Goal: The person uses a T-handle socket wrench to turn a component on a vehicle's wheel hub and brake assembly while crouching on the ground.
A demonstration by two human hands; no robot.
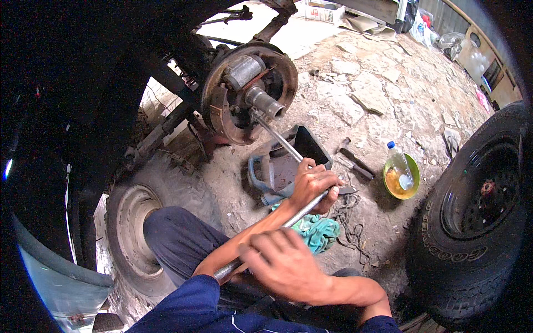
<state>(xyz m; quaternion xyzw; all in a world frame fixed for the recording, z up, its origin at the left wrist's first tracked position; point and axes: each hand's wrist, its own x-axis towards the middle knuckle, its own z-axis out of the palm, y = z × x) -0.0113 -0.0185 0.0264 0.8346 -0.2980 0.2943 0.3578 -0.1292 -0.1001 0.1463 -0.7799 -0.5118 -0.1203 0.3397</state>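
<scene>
Here's the left hand (314,186), out in front, fingers wrapped round the place where two lengths of metal come together. A slim rod (284,142) runs up from that fist to the brake assembly (223,114), its far end right up against the parts just below the hollow axle stub (265,102). A thicker steel bar (304,211) slants from the same fist back toward the person's body; whether the two are one piece I can't tell, the fingers cover the meeting point.

And the right hand (286,270)! It's a blur, lying across the lower stretch of the bar, back upward, fingers partly stretched; I can't tell whether it's gripping. The left forearm passes under the bar, close to its lower end.

Beyond the fist, a cut-open container (313,147) sits on the stone ground (361,89), beneath the brake assembly. Just to its right lies a dark-handled tool (360,164), and further right a yellow-green bowl (413,166) with a blue-capped plastic bottle (397,162) leaning in it. Below the left hand there's a crumpled teal cloth (321,232), with a tangle of dark cord (354,238) beside it.

Over on the right, a big black wheel (472,222) stands upright; on the left, another tyre (125,222) rests near the person's bent knee (180,236).
</scene>
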